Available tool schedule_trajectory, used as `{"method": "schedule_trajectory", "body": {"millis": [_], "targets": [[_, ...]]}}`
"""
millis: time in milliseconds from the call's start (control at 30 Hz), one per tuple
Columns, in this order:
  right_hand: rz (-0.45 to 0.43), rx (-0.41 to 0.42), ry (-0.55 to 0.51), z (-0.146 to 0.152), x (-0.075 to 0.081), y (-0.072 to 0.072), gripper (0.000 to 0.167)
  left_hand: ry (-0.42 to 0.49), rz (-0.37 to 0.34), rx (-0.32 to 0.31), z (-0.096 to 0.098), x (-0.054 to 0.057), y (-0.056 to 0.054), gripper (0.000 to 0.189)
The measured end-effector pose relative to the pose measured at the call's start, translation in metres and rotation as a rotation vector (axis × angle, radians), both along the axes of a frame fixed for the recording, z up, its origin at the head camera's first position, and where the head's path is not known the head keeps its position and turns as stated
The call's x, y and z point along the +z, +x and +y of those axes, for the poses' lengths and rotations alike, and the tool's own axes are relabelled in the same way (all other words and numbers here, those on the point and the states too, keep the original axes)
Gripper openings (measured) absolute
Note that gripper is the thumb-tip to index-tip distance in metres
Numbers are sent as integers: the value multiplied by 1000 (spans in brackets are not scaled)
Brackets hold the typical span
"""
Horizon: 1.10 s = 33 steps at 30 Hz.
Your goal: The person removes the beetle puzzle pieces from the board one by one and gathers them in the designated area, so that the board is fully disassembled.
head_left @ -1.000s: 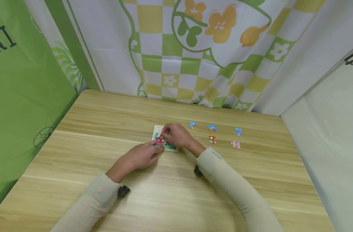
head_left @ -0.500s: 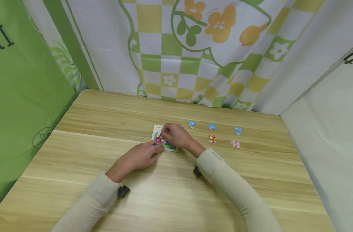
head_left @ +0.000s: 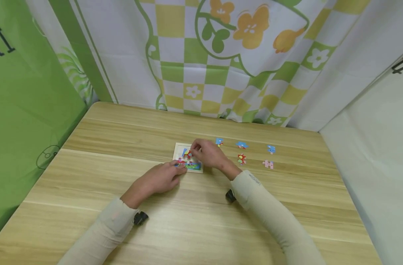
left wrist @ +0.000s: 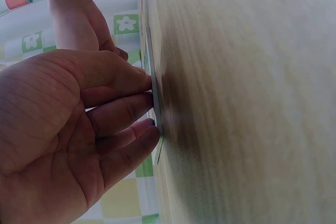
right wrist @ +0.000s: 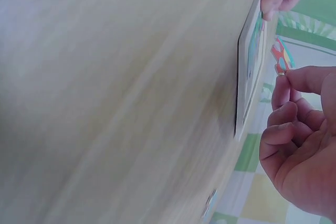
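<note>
A small puzzle board (head_left: 196, 172) with a pale frame lies on the wooden table, its lower part filled with coloured pieces. My left hand (head_left: 163, 177) rests its fingertips on the board's lower left side; in the left wrist view those fingertips touch the board's thin edge. Above the board, my right hand (head_left: 208, 152) pinches a red, blue and yellow jigsaw piece (right wrist: 283, 56) between thumb and forefinger. In the right wrist view this piece is held up off the board, with the other right fingers curled. The left fingers hide part of the board's pieces.
Loose jigsaw pieces lie right of the board: blue ones (head_left: 242, 145) along the back, a red one (head_left: 242, 158) and a pink one (head_left: 268, 164) nearer. A checked curtain (head_left: 195, 73) hangs behind the table (head_left: 188, 228).
My right hand has lifted the red and blue jigsaw piece from among the board's pieces and shifted slightly right with it. The left hand stays where it was.
</note>
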State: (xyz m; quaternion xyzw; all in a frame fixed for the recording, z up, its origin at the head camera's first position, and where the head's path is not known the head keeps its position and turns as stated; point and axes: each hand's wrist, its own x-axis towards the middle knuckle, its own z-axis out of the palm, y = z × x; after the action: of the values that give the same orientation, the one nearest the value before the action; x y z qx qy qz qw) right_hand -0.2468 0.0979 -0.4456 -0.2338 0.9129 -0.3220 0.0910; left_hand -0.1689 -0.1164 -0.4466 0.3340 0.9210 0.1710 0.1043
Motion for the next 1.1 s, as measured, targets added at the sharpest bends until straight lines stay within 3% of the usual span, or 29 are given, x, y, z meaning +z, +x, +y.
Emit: {"method": "schedule_trajectory", "body": {"millis": [600,833,1100], "targets": [[-25,-43,-11,55,4,-3,11,-6,-53,30,0,1,2,42],[-79,-38,23,74,9,-4,12,-7,-45,33,-1,1,2,42],[-59,-20,78,90,4,-10,11,1,-36,26,0,0,1,41]]}}
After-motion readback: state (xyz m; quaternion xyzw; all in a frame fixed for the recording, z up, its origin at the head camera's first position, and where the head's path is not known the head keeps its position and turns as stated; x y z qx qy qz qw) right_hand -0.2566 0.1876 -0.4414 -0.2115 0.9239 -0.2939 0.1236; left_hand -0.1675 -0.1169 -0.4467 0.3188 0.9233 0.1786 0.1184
